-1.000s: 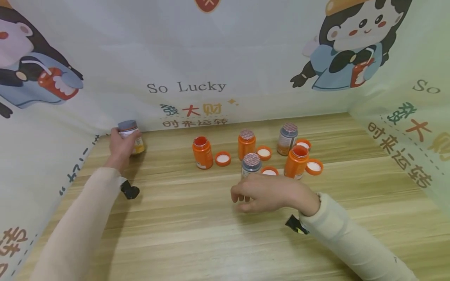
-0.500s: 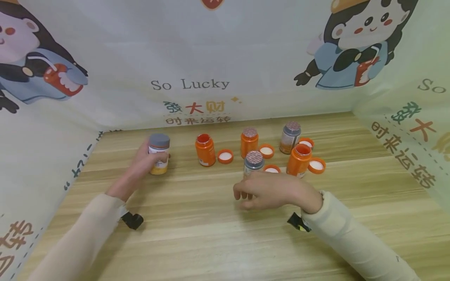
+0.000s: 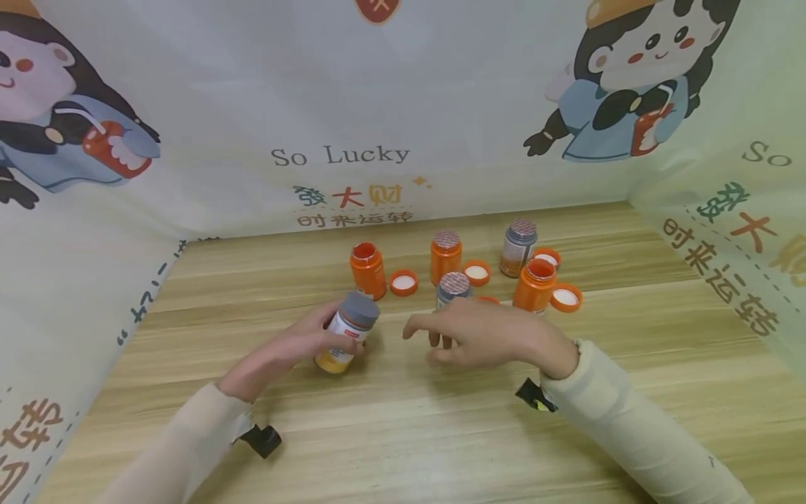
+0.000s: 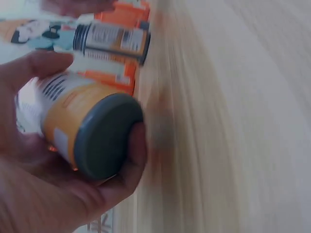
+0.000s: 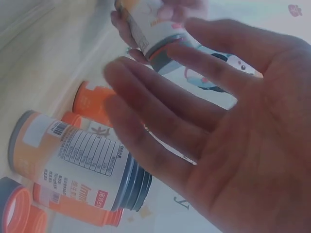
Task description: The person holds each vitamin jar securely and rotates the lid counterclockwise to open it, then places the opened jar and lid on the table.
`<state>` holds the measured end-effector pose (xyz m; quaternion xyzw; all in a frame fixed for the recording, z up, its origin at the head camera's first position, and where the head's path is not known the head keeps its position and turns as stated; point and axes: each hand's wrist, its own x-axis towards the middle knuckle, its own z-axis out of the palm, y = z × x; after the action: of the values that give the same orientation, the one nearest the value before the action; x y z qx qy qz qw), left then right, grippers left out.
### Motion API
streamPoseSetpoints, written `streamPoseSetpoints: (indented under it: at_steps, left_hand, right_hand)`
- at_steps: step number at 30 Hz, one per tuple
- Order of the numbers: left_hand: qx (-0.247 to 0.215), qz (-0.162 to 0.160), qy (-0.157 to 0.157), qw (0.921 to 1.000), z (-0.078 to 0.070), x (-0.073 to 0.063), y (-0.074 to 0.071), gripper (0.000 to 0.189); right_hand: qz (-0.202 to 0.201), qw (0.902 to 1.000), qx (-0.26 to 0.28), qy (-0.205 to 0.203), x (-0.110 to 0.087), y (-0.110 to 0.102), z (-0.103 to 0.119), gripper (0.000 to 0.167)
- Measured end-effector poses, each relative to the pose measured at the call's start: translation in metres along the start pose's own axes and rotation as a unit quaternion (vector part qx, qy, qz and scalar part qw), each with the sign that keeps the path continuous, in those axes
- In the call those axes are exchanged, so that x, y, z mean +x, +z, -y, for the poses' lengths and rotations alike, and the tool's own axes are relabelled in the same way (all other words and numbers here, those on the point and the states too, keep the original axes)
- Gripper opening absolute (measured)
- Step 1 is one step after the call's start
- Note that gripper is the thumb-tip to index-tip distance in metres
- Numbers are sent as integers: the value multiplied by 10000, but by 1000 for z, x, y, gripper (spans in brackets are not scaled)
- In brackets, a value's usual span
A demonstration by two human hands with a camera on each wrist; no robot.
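My left hand (image 3: 299,346) grips a capped supplement bottle (image 3: 345,336) with a grey lid and a white and yellow label. The bottle leans to the right, and the left wrist view shows its grey base (image 4: 109,138) raised off the table. To the right, my right hand (image 3: 485,332) hovers with spread, slightly bent fingers and holds nothing. Just behind it stands an uncapped grey bottle (image 3: 454,287) with a patterned seal over its mouth, partly hidden by the hand. The right wrist view shows that bottle's printed label (image 5: 73,160) beside my fingers.
Orange bottles stand behind: one at left (image 3: 368,271), one in the middle (image 3: 446,257), one at right (image 3: 534,285). Another grey bottle (image 3: 518,248) is at the back. Upturned orange-rimmed caps, such as one cap (image 3: 404,283), lie beside them. A printed cloth (image 3: 466,175) walls the table.
My left hand has carried the capped bottle from the far left corner rightward and nearer, tilting it toward my right hand. The right hand has stayed nearly in place, its fingers spreading a little.
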<state>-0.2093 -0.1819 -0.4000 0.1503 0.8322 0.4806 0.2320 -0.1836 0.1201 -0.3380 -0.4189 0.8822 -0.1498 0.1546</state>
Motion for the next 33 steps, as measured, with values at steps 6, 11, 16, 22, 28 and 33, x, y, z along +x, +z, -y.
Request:
streamPoseSetpoints:
  at_steps: [6,11,16,22,28,33]
  left_hand:
    - [-1,721,537,9959,-13,10,25,54]
    - [-216,1097,836,9902,-23,24,47,51]
    - [-385,1169,774,9894,-25,30,60,49]
    - [-342,1257,966,9868,-25,32,66,54]
    - [-225,1119,1071,9877,-29,31,70,47]
    - [-332,1037,1050,9885,-30,29,72,42]
  right_hand:
    - [-808,9961,61,362,1,-2,-1,39]
    - [-1112,9908,110,767,1,0,-1,56]
    - [-679,9917,-19,1095,5,5,-3,56]
    - [-605,9863,32,1534,9,10,-2,54]
    - [-974,9727,-138,2103,15,18,3,67]
    - [-1116,9646,-95,2388,18,21,8,67]
